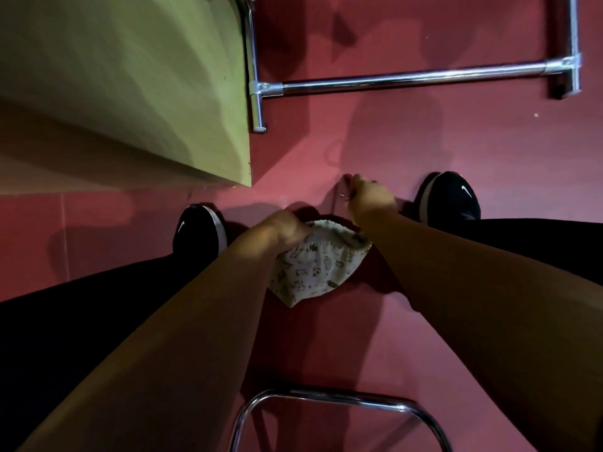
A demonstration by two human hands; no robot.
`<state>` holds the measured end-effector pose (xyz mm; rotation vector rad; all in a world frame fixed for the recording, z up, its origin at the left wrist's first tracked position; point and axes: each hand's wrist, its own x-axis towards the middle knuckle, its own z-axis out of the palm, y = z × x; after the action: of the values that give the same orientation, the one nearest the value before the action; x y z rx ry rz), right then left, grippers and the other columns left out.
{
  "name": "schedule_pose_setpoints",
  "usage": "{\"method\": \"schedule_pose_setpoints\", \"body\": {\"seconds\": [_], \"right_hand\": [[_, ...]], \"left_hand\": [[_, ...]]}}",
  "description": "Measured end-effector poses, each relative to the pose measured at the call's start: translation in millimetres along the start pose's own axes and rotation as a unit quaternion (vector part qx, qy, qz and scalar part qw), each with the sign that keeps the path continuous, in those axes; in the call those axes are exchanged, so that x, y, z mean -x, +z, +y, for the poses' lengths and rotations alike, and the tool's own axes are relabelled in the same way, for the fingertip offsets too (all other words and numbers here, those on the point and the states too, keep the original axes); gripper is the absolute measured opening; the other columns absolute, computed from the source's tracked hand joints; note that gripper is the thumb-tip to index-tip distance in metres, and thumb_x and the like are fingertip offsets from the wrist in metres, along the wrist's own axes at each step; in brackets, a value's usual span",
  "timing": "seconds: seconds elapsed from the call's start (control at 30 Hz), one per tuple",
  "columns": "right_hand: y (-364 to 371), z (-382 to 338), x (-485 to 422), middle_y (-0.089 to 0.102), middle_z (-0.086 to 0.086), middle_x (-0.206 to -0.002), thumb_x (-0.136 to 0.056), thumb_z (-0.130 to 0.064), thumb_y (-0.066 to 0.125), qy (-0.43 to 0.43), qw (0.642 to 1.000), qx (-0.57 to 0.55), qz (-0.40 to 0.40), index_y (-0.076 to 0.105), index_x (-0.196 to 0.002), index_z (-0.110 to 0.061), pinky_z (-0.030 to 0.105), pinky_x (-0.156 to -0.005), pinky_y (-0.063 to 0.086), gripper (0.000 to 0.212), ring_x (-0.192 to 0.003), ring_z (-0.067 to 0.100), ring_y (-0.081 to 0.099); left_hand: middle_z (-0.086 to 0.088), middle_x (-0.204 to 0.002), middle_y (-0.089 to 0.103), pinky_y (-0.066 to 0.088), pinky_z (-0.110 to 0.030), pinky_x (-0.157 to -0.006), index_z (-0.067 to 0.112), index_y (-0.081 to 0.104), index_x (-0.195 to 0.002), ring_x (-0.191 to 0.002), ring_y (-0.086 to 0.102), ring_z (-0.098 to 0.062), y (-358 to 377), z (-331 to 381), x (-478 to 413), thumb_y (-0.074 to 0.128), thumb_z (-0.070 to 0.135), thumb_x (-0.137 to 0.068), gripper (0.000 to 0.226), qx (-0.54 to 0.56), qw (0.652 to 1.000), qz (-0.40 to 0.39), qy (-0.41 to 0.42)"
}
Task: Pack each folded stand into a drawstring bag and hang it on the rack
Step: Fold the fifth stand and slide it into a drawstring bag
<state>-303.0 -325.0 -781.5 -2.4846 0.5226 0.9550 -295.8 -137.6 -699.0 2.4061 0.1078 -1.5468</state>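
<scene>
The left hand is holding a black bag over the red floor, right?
Not quite. The bag is white with small prints, not black. The head view shows the left hand holding it over the red floor, while the right hand seems to pinch its string.

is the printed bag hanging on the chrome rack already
No, the left hand grips the bag at its mouth and the right hand pinches its cord, well apart from the rack.

Open floor point(424, 151) ahead; table point(130, 93) blocks left, rack bar point(408, 76) beyond.
</scene>
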Motion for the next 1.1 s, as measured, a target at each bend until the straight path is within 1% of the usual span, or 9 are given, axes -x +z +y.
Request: {"method": "schedule_pose_setpoints", "body": {"seconds": [0.13, 0.23, 0.3, 0.43, 0.6, 0.8, 0.93, 1.03, 1.1], "right_hand": [[-0.9, -3.2, -5.6, 0.063, 0.016, -0.133, -0.103, -0.010, 0.056, -0.029, 0.999, 0.027, 0.003, 0.052, -0.146, -0.021, 0.040, -0.093, 0.050, 0.044, -0.121, 0.037, 0.063], [-4.7, -6.5, -5.7, 0.062, 0.017, -0.139, -0.106, -0.010, 0.053, -0.054, 0.996, 0.072, -0.009, 0.056, -0.146, -0.016, 0.042, -0.098, 0.051, 0.040, -0.127, 0.037, 0.061], [-6.6, -12.6, -4.4, 0.068, 0.016, -0.125, -0.109, -0.016, 0.048, -0.089, 0.994, 0.060, 0.014, 0.064, -0.133, -0.012, 0.038, -0.092, 0.052, 0.029, -0.113, 0.034, 0.066], [-23.1, -30.7, 12.4, 0.059, 0.000, -0.084, -0.108, -0.007, 0.059, -0.124, 0.981, -0.150, 0.014, 0.064, -0.105, -0.011, 0.016, -0.059, 0.052, 0.007, -0.065, 0.005, 0.059], [-53.7, -49.0, 42.5, 0.063, 0.008, -0.073, -0.106, 0.002, 0.054, -0.114, 0.948, -0.267, -0.131, 0.056, -0.086, -0.016, 0.032, -0.052, 0.048, 0.027, -0.053, 0.017, 0.061], [-93.8, -45.2, 92.0, 0.062, 0.012, -0.061, -0.096, 0.009, 0.048, -0.135, 0.961, -0.141, -0.194, 0.059, -0.075, -0.015, 0.029, -0.050, 0.047, 0.034, -0.050, 0.024, 0.058], [-144.9, -59.8, 131.4, 0.066, 0.002, -0.081, -0.102, -0.015, 0.065, -0.202, 0.967, -0.008, -0.156, 0.060, -0.090, -0.023, 0.041, -0.072, 0.058, 0.015, -0.073, 0.023, 0.061], [-187.0, -77.4, 171.0, 0.070, -0.004, -0.091, -0.103, -0.021, 0.059, -0.248, 0.962, 0.054, -0.102, 0.063, -0.094, -0.029, 0.019, -0.079, 0.054, 0.013, -0.084, 0.021, 0.065], [-216.6, -89.4, 200.8, 0.075, -0.001, -0.112, -0.104, -0.029, 0.055, -0.252, 0.956, 0.129, -0.081, 0.068, -0.111, -0.038, 0.033, -0.096, 0.057, 0.016, -0.102, 0.027, 0.071]], "left_hand": [[-0.013, -0.136, 0.066, 0.040, -0.027, -0.088, 0.001, 0.062, -0.137, -0.126, 0.061, -0.030, 1.0, -2.8, -9.0, 0.050, 0.022, -0.110, 0.036, -0.017, 1.000, -0.013, 0.001], [-0.011, -0.128, 0.065, 0.037, -0.021, -0.087, 0.001, 0.061, -0.138, -0.128, 0.059, -0.030, 0.7, -2.0, -9.7, 0.052, 0.025, -0.110, 0.038, -0.022, 1.000, -0.011, 0.014], [-0.015, -0.125, 0.068, 0.041, -0.028, -0.088, 0.006, 0.066, -0.130, -0.120, 0.063, -0.031, -0.2, -2.0, -7.2, 0.053, 0.026, -0.109, 0.032, 0.001, 1.000, -0.004, 0.010], [-0.012, -0.119, 0.075, 0.050, -0.031, -0.084, 0.015, 0.074, -0.115, -0.096, 0.066, -0.026, -5.3, -4.6, -4.7, 0.058, 0.036, -0.107, 0.028, 0.095, 0.995, 0.008, -0.002], [-0.010, -0.121, 0.067, 0.055, -0.038, -0.098, 0.018, 0.062, -0.142, -0.111, 0.065, -0.031, -30.0, 18.7, 25.8, 0.043, 0.038, -0.112, 0.040, 0.168, 0.985, 0.039, -0.010], [-0.008, -0.156, 0.054, 0.044, -0.045, -0.118, 0.017, 0.050, -0.156, -0.141, 0.053, -0.034, -54.1, 38.8, 78.3, 0.042, 0.037, -0.114, 0.048, 0.200, 0.974, 0.098, 0.036], [-0.011, -0.144, 0.065, 0.051, -0.046, -0.110, 0.019, 0.059, -0.149, -0.131, 0.062, -0.035, -71.9, 50.5, 121.8, 0.045, 0.040, -0.113, 0.044, 0.163, 0.972, 0.146, 0.089], [-0.011, -0.133, 0.072, 0.054, -0.042, -0.104, 0.020, 0.069, -0.137, -0.124, 0.067, -0.034, -92.3, 57.8, 157.4, 0.052, 0.039, -0.110, 0.037, 0.164, 0.958, 0.191, 0.137], [-0.016, -0.126, 0.074, 0.055, -0.042, -0.095, 0.018, 0.073, -0.129, -0.118, 0.069, -0.039, -105.8, 62.9, 183.1, 0.055, 0.038, -0.109, 0.034, 0.160, 0.952, 0.203, 0.166]]}}
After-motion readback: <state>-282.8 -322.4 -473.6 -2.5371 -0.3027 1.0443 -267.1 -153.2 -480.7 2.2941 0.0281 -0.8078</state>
